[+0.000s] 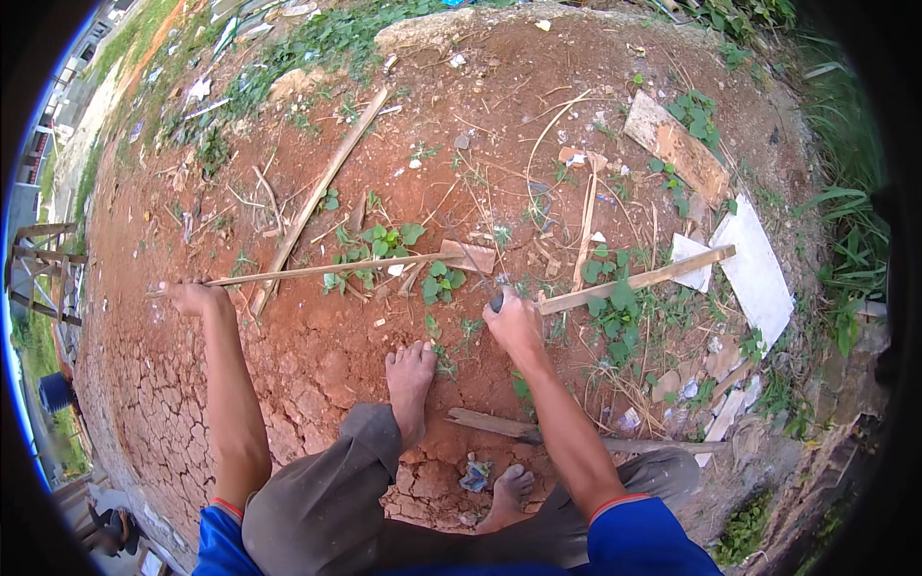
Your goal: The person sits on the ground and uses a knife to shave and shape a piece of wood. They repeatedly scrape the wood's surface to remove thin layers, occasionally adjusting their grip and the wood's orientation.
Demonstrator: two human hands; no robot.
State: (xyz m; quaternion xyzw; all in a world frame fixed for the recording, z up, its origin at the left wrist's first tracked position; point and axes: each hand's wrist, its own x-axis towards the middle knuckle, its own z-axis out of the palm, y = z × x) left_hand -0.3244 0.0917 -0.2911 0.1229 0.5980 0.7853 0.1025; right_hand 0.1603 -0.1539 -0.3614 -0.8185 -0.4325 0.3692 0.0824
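My left hand (197, 298) is closed round the left end of a long thin wooden stick (327, 272). The stick reaches across to the middle, where its far end meets a flat reddish-brown piece (469, 256). My right hand (516, 319) grips a tool by its dark handle (497, 302); a thin part seems to run up and away from it, too fine to make out. Just right of that hand lies a wooden batten (634, 278), its near end close to my knuckles. My bare foot (411, 389) stands on the soil between my arms.
Beyond the stick a longer wooden strip (322, 197) lies slanted. To the right are a weathered board (677, 149) and white sheet pieces (754, 274). Another length of wood (495, 422) lies by my other foot (507, 497). Green vines (384, 242) and litter dot the cracked red ground.
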